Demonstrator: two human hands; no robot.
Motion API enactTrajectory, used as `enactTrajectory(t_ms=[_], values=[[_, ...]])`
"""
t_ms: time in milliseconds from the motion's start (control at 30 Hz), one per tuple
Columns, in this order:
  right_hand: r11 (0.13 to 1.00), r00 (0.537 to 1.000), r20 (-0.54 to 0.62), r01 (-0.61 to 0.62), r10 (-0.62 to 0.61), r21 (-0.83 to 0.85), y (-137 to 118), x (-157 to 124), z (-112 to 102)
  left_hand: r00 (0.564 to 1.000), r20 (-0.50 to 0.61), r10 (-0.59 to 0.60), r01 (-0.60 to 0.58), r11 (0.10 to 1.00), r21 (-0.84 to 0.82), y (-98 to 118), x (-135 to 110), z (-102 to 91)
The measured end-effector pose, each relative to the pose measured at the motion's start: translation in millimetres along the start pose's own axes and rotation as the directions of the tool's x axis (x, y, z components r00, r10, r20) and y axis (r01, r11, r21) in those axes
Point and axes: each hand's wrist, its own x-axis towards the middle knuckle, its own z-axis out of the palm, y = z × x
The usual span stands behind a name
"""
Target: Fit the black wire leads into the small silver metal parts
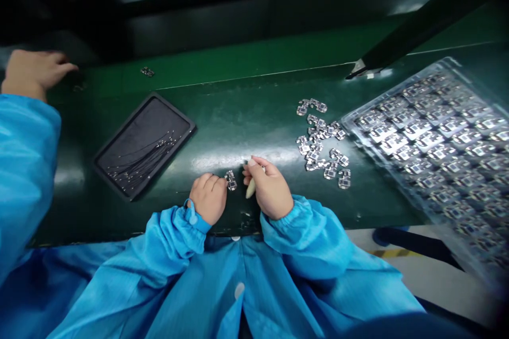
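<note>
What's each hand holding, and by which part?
The right hand pinches a pale tapered stick by its upper end; the left hand touches a small metal part, hold unclear.

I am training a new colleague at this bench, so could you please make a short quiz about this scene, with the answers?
1. What lies in the black tray on the green bench?
A) thin black wires
B) rows of glass bottles
C) a pair of scissors

2. True or false: the clear plastic tray holds small metal parts set out in rows.

3. Which of the person's own hands holds the pale stick?

Key:
1. A
2. True
3. The right hand
</note>
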Motion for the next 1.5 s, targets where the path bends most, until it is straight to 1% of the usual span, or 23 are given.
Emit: enactTrajectory(t_ms=[67, 133, 200, 267, 333, 367, 433, 500, 633, 767, 833, 933, 1000, 1067, 1133, 1167, 1233, 1300, 1333, 1367, 1433, 1467, 1500], values=[[0.993, 0.992, -0.050, 0.118, -0.119, -0.030, 0.7, 0.0, 1.6, 1.000, 0.011, 0.007, -0.007, 1.000, 0.007, -0.1, 0.6, 1.2], [0.975, 0.972, -0.089, 0.215, -0.219, -0.060, 0.6, -1.0, 2.9, 1.000, 0.026, 0.007, -0.007, 1.000, 0.004, -0.6, 1.0, 1.7], [0.965, 0.964, -0.097, 0.238, -0.249, -0.111, -0.9, -2.5, 3.4, 0.999, 0.037, 0.002, -0.002, 1.000, -0.007, -1.4, 1.0, 1.5], [0.960, 0.976, -0.053, 0.195, -0.209, -0.199, -4.0, -4.9, 2.2, 0.999, 0.038, -0.004, 0.005, 0.999, -0.034, -2.0, 0.9, -0.1], [0.943, 0.990, 0.059, 0.143, -0.131, -0.302, -7.7, -9.0, -0.5, 0.999, 0.040, -0.003, 0.007, 0.996, -0.090, -2.3, 0.9, -3.9], [0.930, 0.987, 0.131, 0.132, -0.091, -0.344, -9.2, -11.6, -2.2, 0.999, 0.044, 0.001, 0.004, 0.992, -0.125, -2.1, 1.0, -6.5], [0.908, 0.967, 0.253, 0.135, -0.033, -0.397, -10.5, -17.1, -5.6, 0.998, 0.065, 0.018, -0.005, 0.981, -0.194, -1.3, 1.1, -12.7], [0.896, 0.953, 0.302, 0.135, -0.001, -0.423, -9.3, -21.6, -8.2, 0.994, 0.100, 0.043, -0.018, 0.970, -0.243, -0.1, 1.1, -18.6], [0.901, 0.959, 0.280, 0.078, 0.050, -0.427, -4.3, -24.5, -10.2, 0.983, 0.165, 0.086, -0.040, 0.963, -0.266, 1.9, 0.1, -24.7], [0.914, 0.962, 0.272, 0.104, 0.007, -0.392, -3.6, -24.0, -11.0, 0.976, 0.197, 0.089, -0.037, 0.967, -0.252, 2.1, -0.6, -24.8], [0.921, 0.965, 0.260, 0.079, 0.025, -0.382, -4.9, -24.4, -11.5, 0.976, 0.193, 0.098, -0.048, 0.968, -0.246, 1.8, -0.8, -24.2], [0.932, 0.959, 0.247, -0.044, 0.141, -0.359, -6.1, -24.2, -11.2, 0.980, 0.155, 0.121, -0.083, 0.969, -0.231, 1.5, -1.5, -22.6], [0.940, 0.948, 0.246, -0.116, 0.201, -0.322, -5.4, -22.5, -10.1, 0.989, 0.099, 0.111, -0.088, 0.974, -0.210, 1.4, -2.5, -20.6], [0.945, 0.947, 0.233, -0.149, 0.221, -0.290, -3.6, -19.4, -8.4, 0.997, 0.028, 0.078, -0.072, 0.981, -0.183, 1.1, -3.8, -17.3], [0.950, 0.960, 0.184, -0.156, 0.210, -0.271, -1.8, -15.7, -6.1, 0.999, -0.029, 0.039, -0.043, 0.987, -0.158, 0.5, -4.7, -12.4], [0.955, 0.972, 0.141, -0.147, 0.187, -0.257, -1.2, -13.8, -4.8, 0.999, -0.047, 0.017, -0.024, 0.989, -0.144, 0.1, -4.9, -9.6], [0.972, 0.994, 0.040, -0.086, 0.097, -0.217, -0.4, -10.6, -1.6, 0.998, -0.054, -0.020, 0.013, 0.993, -0.114, -0.6, -4.7, -3.8], [0.982, 0.997, -0.058, 0.038, -0.049, -0.183, 0.7, -8.5, 2.1, 0.999, -0.033, -0.036, 0.033, 0.996, -0.084, -1.2, -4.1, 0.8], [0.976, 0.985, -0.099, 0.120, -0.140, -0.181, 1.8, -7.7, 3.9, 0.999, -0.019, -0.035, 0.034, 0.997, -0.072, -1.4, -3.9, 2.3], [0.958, 0.962, -0.131, 0.213, -0.240, -0.192, 3.6, -7.1, 5.7, 0.999, -0.006, -0.032, 0.032, 0.997, -0.064, -1.5, -3.7, 3.3], [0.892, 0.889, -0.158, 0.393, -0.431, -0.224, 9.3, -5.9, 8.7, 1.000, 0.005, -0.028, 0.029, 0.998, -0.056, -1.5, -3.6, 3.8], [0.854, 0.850, -0.153, 0.464, -0.504, -0.234, 13.0, -5.2, 9.8, 1.000, 0.007, -0.029, 0.029, 0.998, -0.056, -1.4, -3.6, 3.7], [0.825, 0.822, -0.141, 0.514, -0.552, -0.236, 17.0, -4.4, 10.7, 0.999, 0.009, -0.032, 0.033, 0.998, -0.056, -1.2, -3.6, 3.4]])
